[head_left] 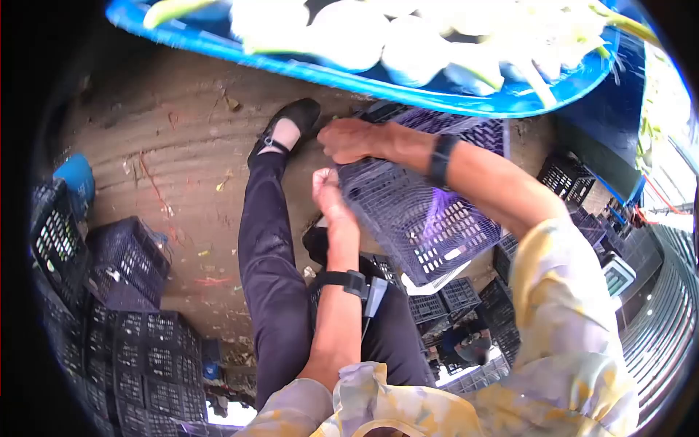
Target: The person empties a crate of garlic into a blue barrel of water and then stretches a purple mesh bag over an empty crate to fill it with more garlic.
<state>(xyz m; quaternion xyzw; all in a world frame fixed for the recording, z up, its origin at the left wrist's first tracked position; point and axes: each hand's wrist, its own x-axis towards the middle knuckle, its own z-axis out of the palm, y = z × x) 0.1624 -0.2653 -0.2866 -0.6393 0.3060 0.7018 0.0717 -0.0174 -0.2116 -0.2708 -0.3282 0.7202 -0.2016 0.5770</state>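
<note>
A dark purple plastic crate with slotted walls stands tilted in front of my legs, slightly blurred. My right hand reaches across it, its fingers curled over the rim at the left end. Just below, my left hand is closed beside the crate's corner. Whatever its fingers hold, if anything, is hidden. A shiny purple strip lies across the crate's inside. Above both hands, a blue tray carries pale round vegetables with green stalks, partly washed out by glare.
Stacks of dark crates line the lower left, with another crate nearby. A blue container stands at the far left. More crates lie behind my right side. Plant scraps and red string litter the brown floor.
</note>
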